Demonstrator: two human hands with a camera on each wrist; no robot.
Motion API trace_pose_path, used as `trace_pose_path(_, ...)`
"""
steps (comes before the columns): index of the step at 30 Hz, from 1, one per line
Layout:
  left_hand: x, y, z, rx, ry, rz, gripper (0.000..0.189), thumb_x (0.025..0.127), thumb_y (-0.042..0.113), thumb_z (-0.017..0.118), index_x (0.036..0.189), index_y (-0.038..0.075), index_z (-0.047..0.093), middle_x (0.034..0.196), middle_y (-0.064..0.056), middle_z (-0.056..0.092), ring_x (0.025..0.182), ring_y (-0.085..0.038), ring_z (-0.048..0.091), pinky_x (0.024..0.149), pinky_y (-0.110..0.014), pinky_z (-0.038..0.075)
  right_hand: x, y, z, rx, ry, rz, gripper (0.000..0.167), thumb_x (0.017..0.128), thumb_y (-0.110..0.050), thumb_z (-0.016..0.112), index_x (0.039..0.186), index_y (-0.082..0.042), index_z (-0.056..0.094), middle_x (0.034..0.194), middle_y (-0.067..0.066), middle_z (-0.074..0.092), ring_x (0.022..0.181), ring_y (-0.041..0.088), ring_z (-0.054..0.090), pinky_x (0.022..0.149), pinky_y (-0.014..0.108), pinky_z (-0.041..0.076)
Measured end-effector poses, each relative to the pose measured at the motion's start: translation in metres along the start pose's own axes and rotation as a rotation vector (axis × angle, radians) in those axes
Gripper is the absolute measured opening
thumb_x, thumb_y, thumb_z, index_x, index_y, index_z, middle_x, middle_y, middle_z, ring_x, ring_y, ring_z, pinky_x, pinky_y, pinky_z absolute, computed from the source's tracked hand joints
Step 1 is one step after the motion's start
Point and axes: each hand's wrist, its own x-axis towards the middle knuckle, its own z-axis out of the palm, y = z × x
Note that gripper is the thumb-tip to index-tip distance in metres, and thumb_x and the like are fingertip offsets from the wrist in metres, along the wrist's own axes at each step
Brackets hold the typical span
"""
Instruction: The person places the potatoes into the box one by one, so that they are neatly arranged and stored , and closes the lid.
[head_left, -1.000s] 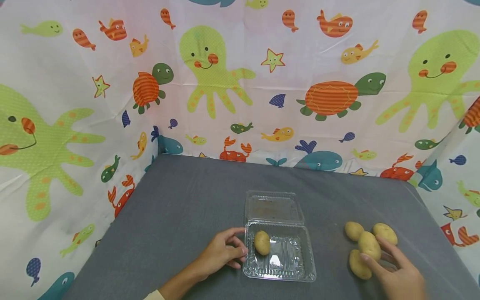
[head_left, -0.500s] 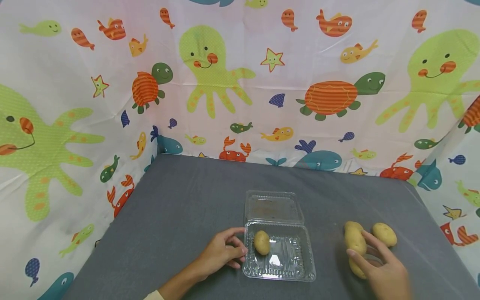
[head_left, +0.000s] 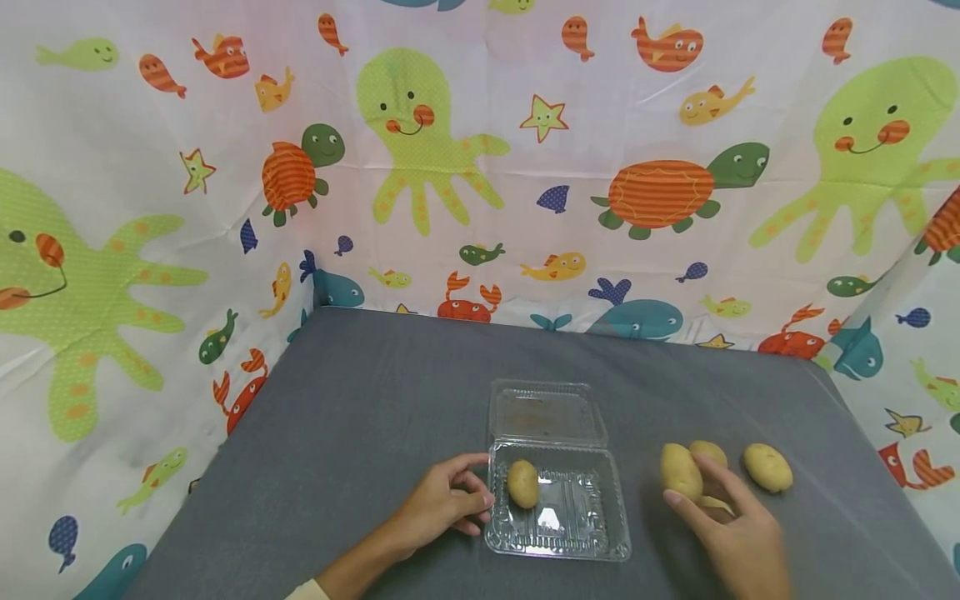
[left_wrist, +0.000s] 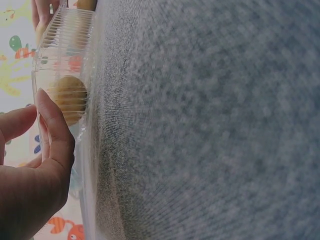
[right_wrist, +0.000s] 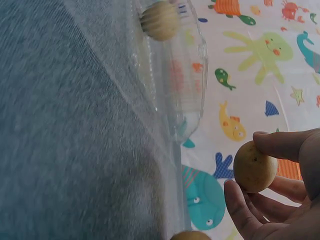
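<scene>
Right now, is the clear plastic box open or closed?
Open. The clear plastic box has its lid folded back flat on the table, and one potato lies in the tray.

A grey table (head_left: 360, 433) stands against a white cloth backdrop (head_left: 480, 167) printed with green octopuses, orange turtles, fish, crabs, whales and starfish, wrapping around three sides.
</scene>
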Motion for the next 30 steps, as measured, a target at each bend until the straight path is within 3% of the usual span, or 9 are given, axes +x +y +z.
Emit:
trace_pose_path(6,0.000,-0.001,0.000,-0.002,-0.003,0.005,0.064,0.098,0.008,0.073,0.155,-0.003,0.046,0.102,-0.011,0.067,0.086,-0.022,0.074,0.068,-0.031,0.067,-0.003,-0.010,0.005,-0.029,-0.046,-0.037,0.065,0.084,-0.024,0.093,0.143,-0.015,0.067,0.104,-0.017,0.070,0.087,-0.012,0.064,0.072,0.007,0.055)
trace_pose_path(13,0.000,0.000,0.001,-0.008,-0.002,0.004,0.064,0.098,0.007,0.073,0.155,-0.002,0.046,0.101,-0.011,0.067,0.085,-0.021,0.074,0.067,-0.030,0.066,-0.005,-0.016,0.016,0.010,-0.087,-0.114,0.064,0.086,-0.020,0.091,0.144,-0.012,0.065,0.117,0.018,0.075,0.081,-0.003,0.070,0.070,0.010,0.057)
trace_pose_path(23,0.000,0.001,0.000,-0.011,-0.003,0.000,0.064,0.098,0.007,0.073,0.156,-0.002,0.046,0.102,-0.011,0.067,0.086,-0.021,0.074,0.068,-0.031,0.066,-0.013,-0.024,0.028,0.062,-0.113,-0.192,0.062,0.085,-0.012,0.091,0.141,-0.010,0.067,0.115,0.018,0.076,0.083,-0.001,0.071,0.072,0.012,0.059)
trace_pose_path(30,0.001,0.000,0.001,-0.016,-0.003,0.012,0.065,0.098,0.006,0.072,0.156,-0.003,0.044,0.101,-0.011,0.067,0.085,-0.021,0.073,0.066,-0.031,0.066,-0.016,-0.025,0.035,0.101,-0.166,-0.222,0.062,0.086,-0.011,0.090,0.143,-0.009,0.065,0.118,0.016,0.074,0.093,0.000,0.070,0.076,0.015,0.060)
